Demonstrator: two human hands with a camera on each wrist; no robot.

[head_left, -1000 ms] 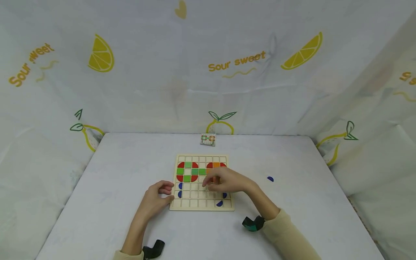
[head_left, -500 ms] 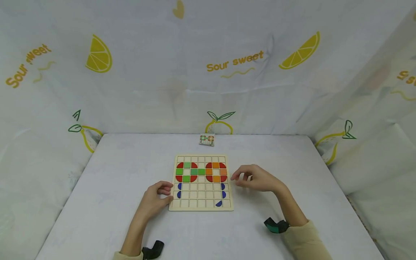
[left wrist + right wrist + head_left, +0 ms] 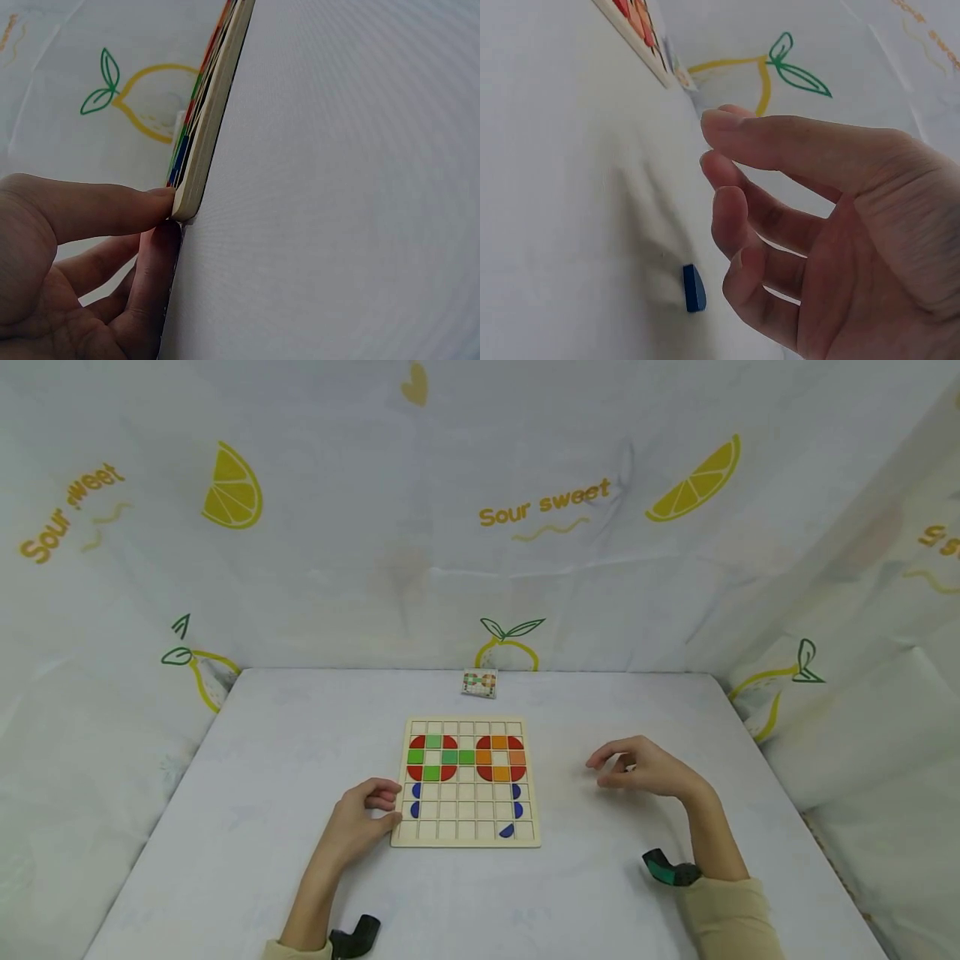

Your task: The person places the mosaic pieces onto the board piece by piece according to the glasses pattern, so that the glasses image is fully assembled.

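Observation:
A wooden grid board lies on the table, holding red, green and orange pieces and several blue half-circle pieces. My left hand touches its left edge, thumb and fingers spread along it; in the left wrist view the thumb tip meets the board's rim. My right hand hovers right of the board with loosely bent fingers and nothing between them. Beyond its fingertips in the right wrist view, a loose blue half-circle piece stands out on the white surface; the right hand hides it in the head view.
A small pattern card lies at the back of the white table. Behind it hangs a white curtain printed with lemons and words. Each wrist carries a dark camera mount.
My right hand has left the board's right part and moved right over the table. The last blue piece on the table is now covered by it. The left hand stays put.

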